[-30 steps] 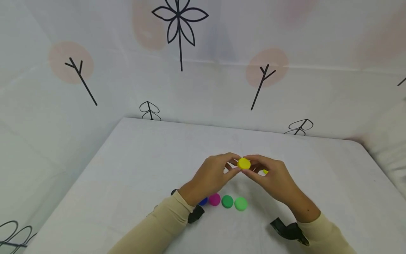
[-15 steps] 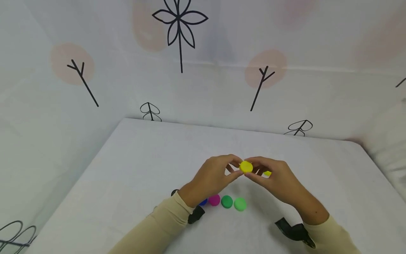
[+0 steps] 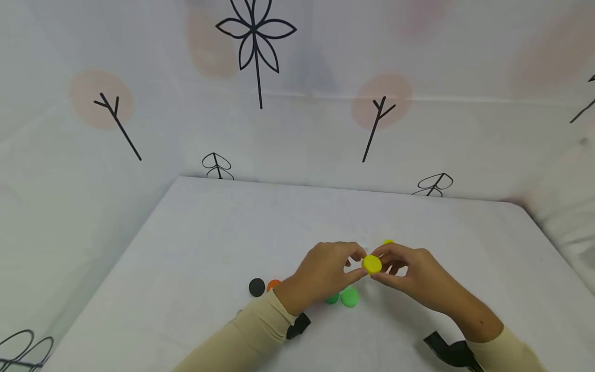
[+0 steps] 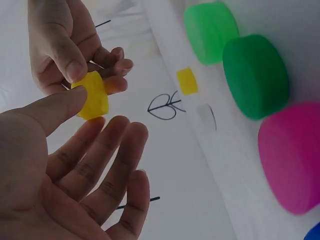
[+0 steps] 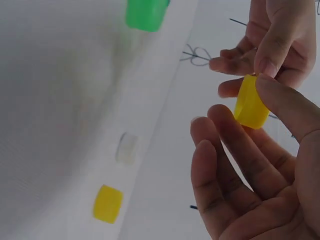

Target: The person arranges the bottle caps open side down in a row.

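Observation:
Both hands meet over the white table, on a small yellow disc-shaped piece (image 3: 372,264) with a thick rim. My left hand (image 3: 330,271) pinches it between thumb and forefinger from the left, its other fingers spread loosely in the left wrist view. From the right, my right hand (image 3: 416,276) pinches the same piece with thumb and forefinger. Behind the right hand, a second yellow piece (image 3: 389,241) lies on the table, partly covered. Close under the left hand sit a light green disc (image 3: 350,297) and a dark green disc (image 3: 332,298), the latter partly hidden.
A black disc (image 3: 256,287) and a partly covered orange disc (image 3: 273,284) lie left of the left wrist. The left wrist view shows a magenta disc (image 4: 295,160) and a blue edge (image 4: 314,232). A whitish piece (image 5: 126,148) lies near the second yellow one.
Both hands have moved right and nearer to me, still holding the yellow piece. The black and orange discs have come into view, while the left arm now covers the magenta and blue ones.

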The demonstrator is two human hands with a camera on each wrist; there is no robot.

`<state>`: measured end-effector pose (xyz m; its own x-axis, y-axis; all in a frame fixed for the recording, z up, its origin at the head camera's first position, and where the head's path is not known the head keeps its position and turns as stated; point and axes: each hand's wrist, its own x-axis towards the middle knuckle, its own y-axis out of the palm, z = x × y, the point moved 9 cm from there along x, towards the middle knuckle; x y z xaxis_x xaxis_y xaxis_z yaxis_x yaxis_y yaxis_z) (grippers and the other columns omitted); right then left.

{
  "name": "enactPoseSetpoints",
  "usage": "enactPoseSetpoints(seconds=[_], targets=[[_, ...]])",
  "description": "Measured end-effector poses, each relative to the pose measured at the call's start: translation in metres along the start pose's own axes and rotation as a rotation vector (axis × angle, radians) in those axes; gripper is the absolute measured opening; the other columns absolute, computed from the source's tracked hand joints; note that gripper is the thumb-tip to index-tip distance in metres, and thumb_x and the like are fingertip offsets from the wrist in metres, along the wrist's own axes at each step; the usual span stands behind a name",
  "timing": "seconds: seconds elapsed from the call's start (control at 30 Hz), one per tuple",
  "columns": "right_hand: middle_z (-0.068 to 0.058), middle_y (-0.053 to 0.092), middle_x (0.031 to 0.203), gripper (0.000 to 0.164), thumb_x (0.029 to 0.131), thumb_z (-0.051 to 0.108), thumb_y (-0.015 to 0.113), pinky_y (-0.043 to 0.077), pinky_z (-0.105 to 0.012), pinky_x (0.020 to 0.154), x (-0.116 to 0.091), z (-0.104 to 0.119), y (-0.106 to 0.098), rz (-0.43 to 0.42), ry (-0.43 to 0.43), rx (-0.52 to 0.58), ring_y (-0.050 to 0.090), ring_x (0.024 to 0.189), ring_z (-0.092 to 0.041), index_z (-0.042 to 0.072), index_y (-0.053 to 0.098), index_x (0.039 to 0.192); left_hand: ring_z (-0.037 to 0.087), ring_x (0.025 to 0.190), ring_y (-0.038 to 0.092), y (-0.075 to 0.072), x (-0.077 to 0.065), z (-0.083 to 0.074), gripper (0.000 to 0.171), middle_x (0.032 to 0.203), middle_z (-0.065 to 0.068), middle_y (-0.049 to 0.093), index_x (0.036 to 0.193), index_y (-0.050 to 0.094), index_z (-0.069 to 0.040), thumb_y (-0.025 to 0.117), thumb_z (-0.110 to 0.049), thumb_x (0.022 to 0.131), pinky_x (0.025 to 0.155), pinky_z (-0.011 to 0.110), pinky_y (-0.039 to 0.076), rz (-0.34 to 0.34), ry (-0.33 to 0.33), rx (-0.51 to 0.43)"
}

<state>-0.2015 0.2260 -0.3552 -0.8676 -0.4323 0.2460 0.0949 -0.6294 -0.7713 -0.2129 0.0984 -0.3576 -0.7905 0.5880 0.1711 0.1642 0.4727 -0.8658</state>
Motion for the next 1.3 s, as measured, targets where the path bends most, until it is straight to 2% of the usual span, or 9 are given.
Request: enactPoseSetpoints(seconds=[0.1, 0.27, 0.63, 0.8, 1.07, 1.3], targets=[[0.016, 0.069, 0.094, 0.026, 0.082, 0.02, 0.083, 0.056, -0.023, 0.069, -0.007, -0.005, 0.006, 0.025, 0.007, 0.024, 0.062, 0.078, 0.001, 0.022, 0.069, 0.104, -0.001, 0.088, 0.068, 0.009, -0.001, -0.005, 0.028, 0.106, -0.011, 0.075, 0.115, 0.071, -0.021, 0.073, -0.036, 0.091, 0.082, 0.02, 0.049, 0.011, 0.018, 0.081], [0.014, 0.07, 0.097, 0.025, 0.081, 0.022, 0.084, 0.056, -0.024, 0.073, -0.014, -0.011, 0.017, 0.077, 0.007, 0.069, 0.063, 0.082, -0.002, 0.021, 0.07, 0.103, -0.002, 0.088, 0.067, 0.019, -0.005, -0.01, 0.027, 0.099, -0.013, 0.075, 0.111, 0.074, -0.021, 0.076, -0.038, 0.089, 0.077, 0.02, 0.047, 0.023, 0.043, 0.173], [0.012, 0.067, 0.091, 0.026, 0.08, 0.028, 0.084, 0.053, -0.024, 0.07, -0.014, -0.017, 0.031, 0.182, 0.011, 0.133, 0.06, 0.079, -0.007, 0.018, 0.07, 0.1, -0.001, 0.083, 0.065, 0.032, -0.008, -0.008, 0.025, 0.097, -0.015, 0.075, 0.106, 0.076, -0.024, 0.077, -0.041, 0.087, 0.07, 0.018, 0.04, 0.123, 0.002, 0.239], [0.012, 0.066, 0.088, 0.027, 0.079, 0.032, 0.085, 0.051, -0.023, 0.068, -0.015, -0.02, 0.035, 0.228, 0.041, 0.141, 0.059, 0.078, -0.007, 0.019, 0.07, 0.097, 0.001, 0.079, 0.062, 0.037, -0.009, -0.009, 0.026, 0.096, -0.015, 0.075, 0.105, 0.076, -0.024, 0.077, -0.042, 0.087, 0.069, 0.019, 0.038, 0.162, -0.001, 0.249], [0.01, 0.064, 0.085, 0.025, 0.08, 0.029, 0.084, 0.051, -0.022, 0.066, -0.016, -0.027, 0.044, 0.262, 0.053, 0.147, 0.058, 0.077, -0.007, 0.018, 0.069, 0.097, 0.002, 0.079, 0.059, 0.044, -0.01, -0.006, 0.027, 0.097, -0.015, 0.074, 0.107, 0.075, -0.026, 0.076, -0.044, 0.087, 0.071, 0.021, 0.039, 0.211, -0.027, 0.269], [0.011, 0.062, 0.083, 0.026, 0.079, 0.029, 0.085, 0.05, -0.021, 0.067, -0.015, -0.032, 0.049, 0.269, 0.064, 0.114, 0.056, 0.076, -0.005, 0.018, 0.069, 0.096, 0.004, 0.082, 0.06, 0.052, -0.011, -0.004, 0.028, 0.1, -0.014, 0.073, 0.11, 0.075, -0.028, 0.075, -0.044, 0.088, 0.075, 0.024, 0.044, 0.234, -0.022, 0.3]])
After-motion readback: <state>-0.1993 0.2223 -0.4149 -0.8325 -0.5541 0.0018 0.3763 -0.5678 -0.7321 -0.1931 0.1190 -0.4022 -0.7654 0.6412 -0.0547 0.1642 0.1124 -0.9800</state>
